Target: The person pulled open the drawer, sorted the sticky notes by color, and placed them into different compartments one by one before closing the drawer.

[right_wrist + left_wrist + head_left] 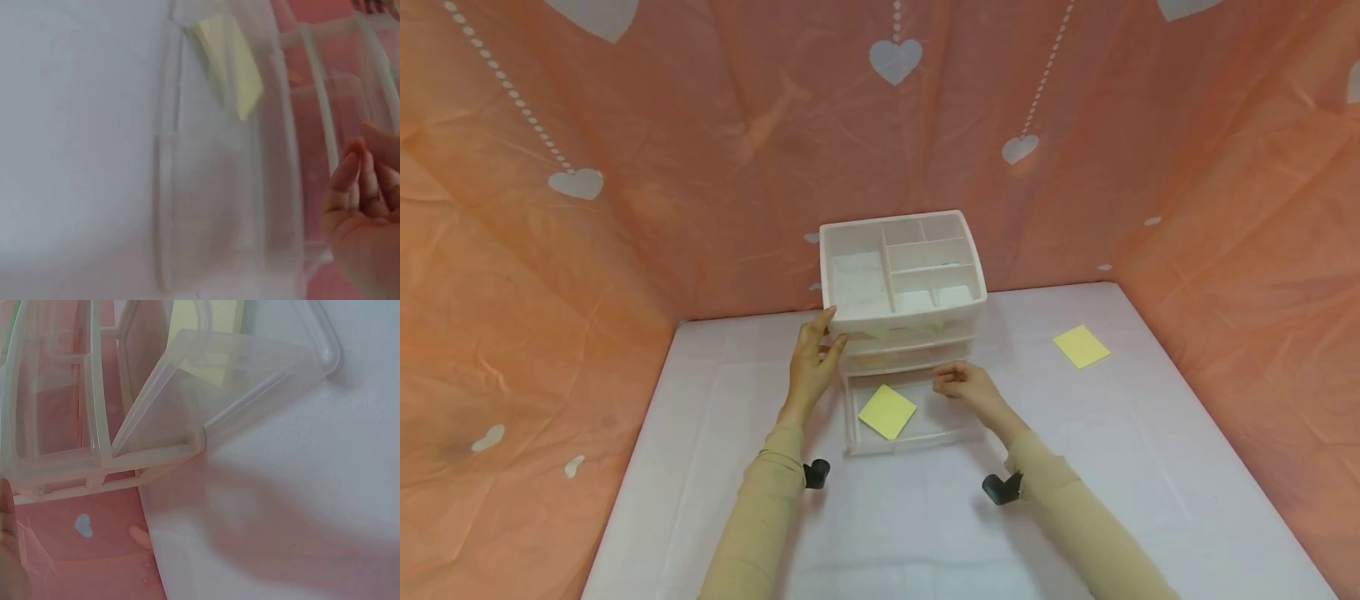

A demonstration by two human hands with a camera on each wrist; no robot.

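Observation:
A small white plastic drawer unit (901,317) stands against the back cloth, its top tray divided into compartments. Its clear bottom drawer (917,440) is pulled out, and a yellow sticky-note pad (887,412) lies inside toward the left. At the unit's front left corner is my left hand (810,362), fingertips against the side and the thumb apart from them, near the front. My right hand (973,392) hovers over the drawer's right part, fingers loosely curled and holding nothing visible. The right wrist view shows that hand (369,212) beside the unit's front; only an edge of the left hand (11,556) appears in its own wrist view.
A second yellow sticky-note pad (1081,347) lies on the white tablecloth (895,533) to the right of the unit. Orange cloth (760,150) with white hearts hangs behind and along both sides. Black wrist mounts (1002,488) stick out inward below both hands.

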